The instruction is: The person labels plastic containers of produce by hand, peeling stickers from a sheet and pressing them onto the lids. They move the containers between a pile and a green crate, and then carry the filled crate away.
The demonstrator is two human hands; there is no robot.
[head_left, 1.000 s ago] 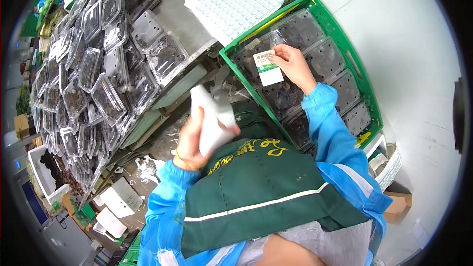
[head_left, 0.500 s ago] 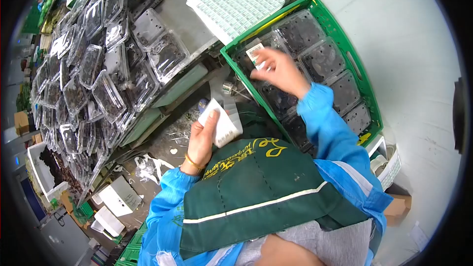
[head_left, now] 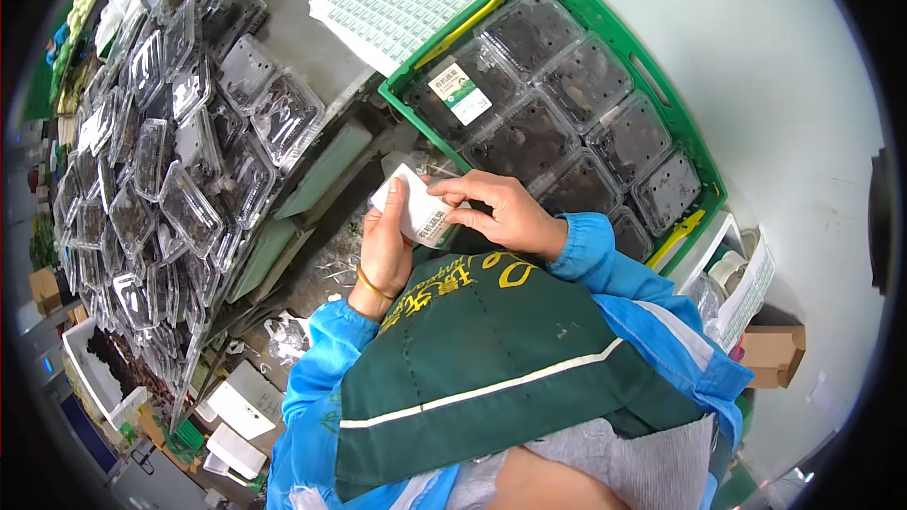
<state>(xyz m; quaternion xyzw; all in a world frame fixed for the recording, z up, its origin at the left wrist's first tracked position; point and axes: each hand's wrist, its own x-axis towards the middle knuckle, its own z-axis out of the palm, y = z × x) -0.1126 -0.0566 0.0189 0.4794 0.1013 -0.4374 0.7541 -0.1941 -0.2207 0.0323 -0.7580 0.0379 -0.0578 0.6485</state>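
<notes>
My left hand (head_left: pixel 385 250) holds a small stack of white adhesive labels (head_left: pixel 416 200), with the thumb on top and printing along the lower edge. My right hand (head_left: pixel 510 215) is at the stack's right side, thumb and forefinger pinching its printed edge. Beyond my hands, a green plastic crate (head_left: pixel 652 76) contains several clear lidded boxes (head_left: pixel 529 137) with dark contents. On the lid of the box at the crate's near-left corner lies a green and white label (head_left: pixel 460 94). The other lids in view show no label.
A heap of clear plastic boxes (head_left: pixel 156 189) covers the table on the left. Sheets of printed stickers (head_left: pixel 397 0) lie on the table beside the crate. At right are a white bin (head_left: pixel 746 283) and a cardboard box (head_left: pixel 773 356). Scraps litter the floor.
My right hand has moved from the labelled box in the crate down to the stack in my left hand. The label stays on the lid. The view has shifted slightly.
</notes>
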